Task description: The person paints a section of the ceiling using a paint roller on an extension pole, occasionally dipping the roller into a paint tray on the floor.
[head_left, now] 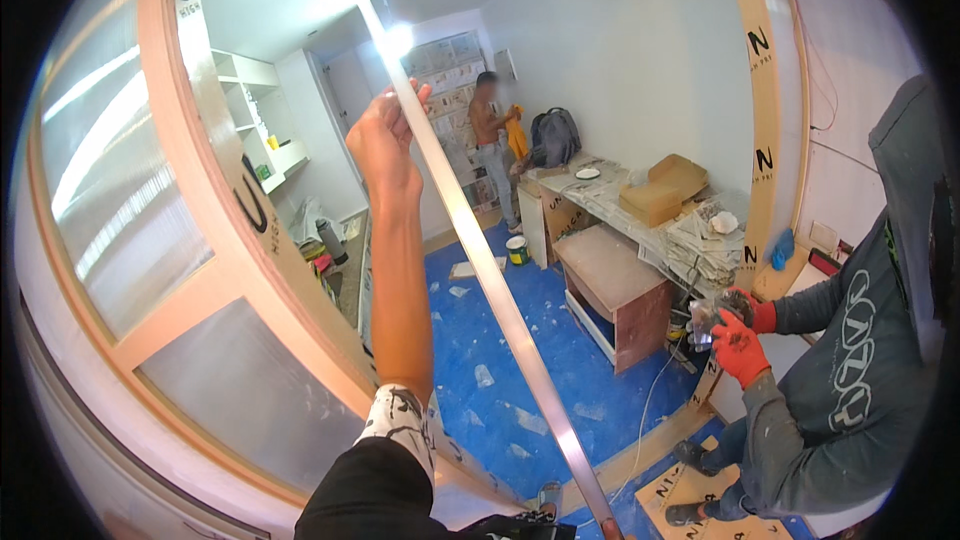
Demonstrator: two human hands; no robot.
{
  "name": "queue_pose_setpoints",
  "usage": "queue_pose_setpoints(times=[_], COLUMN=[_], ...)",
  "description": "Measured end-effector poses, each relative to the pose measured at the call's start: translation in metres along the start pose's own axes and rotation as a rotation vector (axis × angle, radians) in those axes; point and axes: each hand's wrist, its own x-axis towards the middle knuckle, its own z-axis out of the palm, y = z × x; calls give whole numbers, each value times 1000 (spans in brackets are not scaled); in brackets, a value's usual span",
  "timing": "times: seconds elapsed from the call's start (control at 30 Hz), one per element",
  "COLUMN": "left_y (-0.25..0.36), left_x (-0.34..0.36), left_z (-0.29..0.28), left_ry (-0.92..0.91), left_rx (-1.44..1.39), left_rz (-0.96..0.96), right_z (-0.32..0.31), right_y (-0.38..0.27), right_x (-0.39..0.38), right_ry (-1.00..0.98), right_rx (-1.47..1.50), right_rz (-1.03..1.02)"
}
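A long, straight, shiny pale bar [470, 225], which looks like metal, slants from the ceiling area down to the lower edge. My left hand [385, 135] is raised with the arm stretched up, its fingers closed around the bar's upper part. The black sleeve and a white patterned cuff [398, 415] show on that arm. At the bar's bottom end a small brownish patch [611, 528] meets the picture's edge; it may be a fingertip of my right hand, but I cannot make it out. The bar's top end is lost in glare near the ceiling light.
Close on the right, a person in a grey hooded top [840, 350] works with red gloves [742, 350]. Another person [490, 140] stands at the back beside a backpack [555, 137]. A wooden-framed panel [250, 380] rises at left. Blue sheeting [455, 340] covers the floor; a cluttered counter [625, 205] runs along the right wall.
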Motion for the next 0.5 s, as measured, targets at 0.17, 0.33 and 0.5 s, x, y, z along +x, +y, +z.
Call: queue_pose_setpoints(times=[0.17,0.33,0.5], left_y=[-7,-41,-96], left_x=[57,161,270], left_z=[-23,-58,-89], left_ry=[46,9,20], left_rx=[-2,-28,2], left_rz=[-82,-233,-335], right_z=[23,61,107], right_y=[-23,-32,-41], right_x=[60,168,275], right_ry=[99,122,168], right_rx=[-32,-55,73], right_rz=[-166,-233,-287])
